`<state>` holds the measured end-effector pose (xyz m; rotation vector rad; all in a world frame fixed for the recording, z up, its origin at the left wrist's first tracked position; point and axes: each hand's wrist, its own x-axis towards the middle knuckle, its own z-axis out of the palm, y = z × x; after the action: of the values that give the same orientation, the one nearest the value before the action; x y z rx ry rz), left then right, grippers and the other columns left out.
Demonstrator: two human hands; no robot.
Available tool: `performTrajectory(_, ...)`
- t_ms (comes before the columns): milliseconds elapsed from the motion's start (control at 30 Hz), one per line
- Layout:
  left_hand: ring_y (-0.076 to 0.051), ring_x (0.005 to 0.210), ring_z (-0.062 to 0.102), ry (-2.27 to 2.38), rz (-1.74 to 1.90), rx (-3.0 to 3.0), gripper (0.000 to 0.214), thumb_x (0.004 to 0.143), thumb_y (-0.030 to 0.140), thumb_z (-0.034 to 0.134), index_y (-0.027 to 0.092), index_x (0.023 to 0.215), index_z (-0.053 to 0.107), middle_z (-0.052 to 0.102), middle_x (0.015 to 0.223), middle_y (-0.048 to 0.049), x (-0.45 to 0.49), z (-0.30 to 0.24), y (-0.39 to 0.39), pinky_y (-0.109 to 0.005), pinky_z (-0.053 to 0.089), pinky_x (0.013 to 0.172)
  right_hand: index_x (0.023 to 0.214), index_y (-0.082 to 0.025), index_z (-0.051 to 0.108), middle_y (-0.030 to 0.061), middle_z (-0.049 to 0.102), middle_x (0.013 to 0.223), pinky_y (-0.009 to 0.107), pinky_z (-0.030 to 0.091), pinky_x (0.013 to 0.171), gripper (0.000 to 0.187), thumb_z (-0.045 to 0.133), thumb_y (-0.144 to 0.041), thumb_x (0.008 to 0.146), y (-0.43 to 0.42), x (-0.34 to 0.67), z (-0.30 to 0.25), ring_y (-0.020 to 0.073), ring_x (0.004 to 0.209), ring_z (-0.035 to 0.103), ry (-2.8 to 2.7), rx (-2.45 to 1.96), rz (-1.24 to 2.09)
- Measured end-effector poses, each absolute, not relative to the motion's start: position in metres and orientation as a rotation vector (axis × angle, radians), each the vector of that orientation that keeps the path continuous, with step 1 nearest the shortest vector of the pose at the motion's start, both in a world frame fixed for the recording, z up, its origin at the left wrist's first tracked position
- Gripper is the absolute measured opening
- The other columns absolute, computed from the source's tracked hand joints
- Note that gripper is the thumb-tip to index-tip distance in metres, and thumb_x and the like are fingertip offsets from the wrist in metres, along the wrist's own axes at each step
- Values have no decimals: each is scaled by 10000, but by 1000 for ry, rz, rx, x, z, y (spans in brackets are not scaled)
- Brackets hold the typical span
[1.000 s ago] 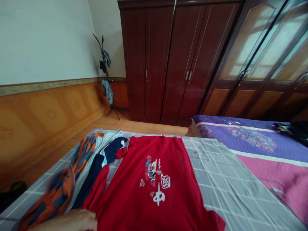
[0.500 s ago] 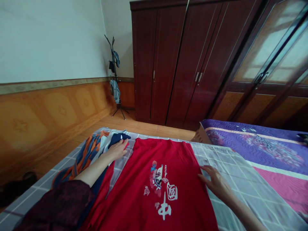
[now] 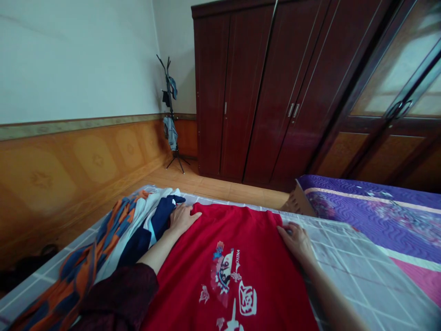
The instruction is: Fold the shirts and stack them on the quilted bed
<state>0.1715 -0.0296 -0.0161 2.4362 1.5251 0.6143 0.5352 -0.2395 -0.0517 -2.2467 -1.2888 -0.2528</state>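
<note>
A red T-shirt [image 3: 265, 257] with white characters and a colourful printed figure lies spread flat on a grey checked bed sheet [image 3: 344, 257]. My left hand [image 3: 182, 221] rests at the shirt's far left edge, its thumb stretched over the red cloth and its other fingers partly hidden. At the far right edge, my right hand [image 3: 298, 240] touches the shirt's side, thumb and fingers apart. To the left of my left hand lie a navy garment [image 3: 161, 216], a pale garment [image 3: 141, 218] and an orange-and-blue patterned cloth [image 3: 113, 225], in a loose row.
A purple quilted bed cover [image 3: 344, 195] lies to the right, with a brown box-like basket [image 3: 299, 202] beside it. Dark red wardrobes [image 3: 234, 101] stand along the back wall. In the corner is a black coat rack [image 3: 171, 105] holding clothes.
My left hand has moved right from the navy garment onto the red shirt's edge. My right hand has slid farther along the shirt's right side. The view has shifted slightly.
</note>
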Motion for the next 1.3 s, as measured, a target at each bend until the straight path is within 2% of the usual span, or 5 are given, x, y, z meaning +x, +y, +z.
performTrajectory(200, -211, 761, 628, 1459, 770, 2177, 132, 788, 289, 515, 194, 717, 573, 641, 676, -22, 187, -25, 14, -316, 463, 732, 774, -196, 702, 143, 640, 1088, 454, 424, 901, 407, 436, -504, 782, -233, 540, -57, 324, 1026, 581, -1188, -2204, -245)
performTrajectory(467, -184, 858, 661, 1196, 954, 1954, 230, 702, 111, 456, 168, 898, 561, 695, 869, -33, 189, -42, 36, -306, 509, 786, 849, -172, 693, 124, 704, 903, 356, 496, 777, 424, 369, -445, 823, -228, 553, -56, 262, 873, 652, -1115, -2136, -190)
performTrajectory(700, -203, 1036, 614, 1059, 978, 2030, 447, 699, 188, 599, 193, 1142, 541, 648, 1143, -53, 191, -45, 33, -331, 456, 932, 885, -171, 698, 150, 654, 1072, 468, 409, 929, 429, 485, -512, 739, -223, 550, -61, 334, 1031, 577, -1191, -2174, -234)
performTrajectory(967, -202, 968, 635, 1282, 1051, 2044, 221, 739, 140, 477, 192, 911, 607, 694, 978, -51, 191, -48, 44, -321, 468, 891, 736, -223, 679, 124, 687, 903, 414, 453, 871, 308, 430, -399, 779, -225, 553, -56, 296, 926, 617, -1172, -2168, -227)
performTrajectory(1300, -190, 766, 628, 1206, 1006, 2132, 53, 665, 229, 512, 215, 716, 516, 642, 745, -3, 193, -51, 42, -295, 477, 766, 951, -190, 695, 83, 708, 944, 400, 474, 855, 334, 496, -376, 756, -221, 531, -42, 262, 915, 636, -1293, -2051, -72)
